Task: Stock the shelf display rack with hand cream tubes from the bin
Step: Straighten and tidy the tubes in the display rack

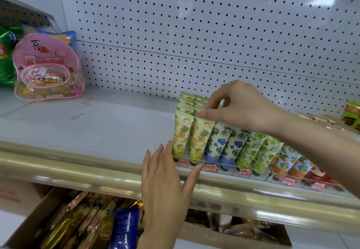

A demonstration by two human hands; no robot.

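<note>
The pineapple-print tube stands cap-down at the front of the second lane from the left in the clear display rack, which sits on the right half of the shelf. The right hand reaches in from the right and above. Its fingers pinch the flat crimped top of that tube, probably because this is the one edge that stands clear of the tightly packed neighbours.

The left hand holds nothing. Its straight fingers lie against the rack's near left corner, likely to stop the light rack from sliding while the tube is seated.

To the right, the blue-flower tubes, the green-leaf tubes and the orange-print tubes fill their lanes shoulder to shoulder, so a tube can only go in from above.

Left of the rack the shelf is bare as far as a pink pouch, which gives room to move. The pegboard closes the far side, and a gold rail marks the near edge. Under it is a cardboard box of snack packets. No bin of tubes is in view.
</note>
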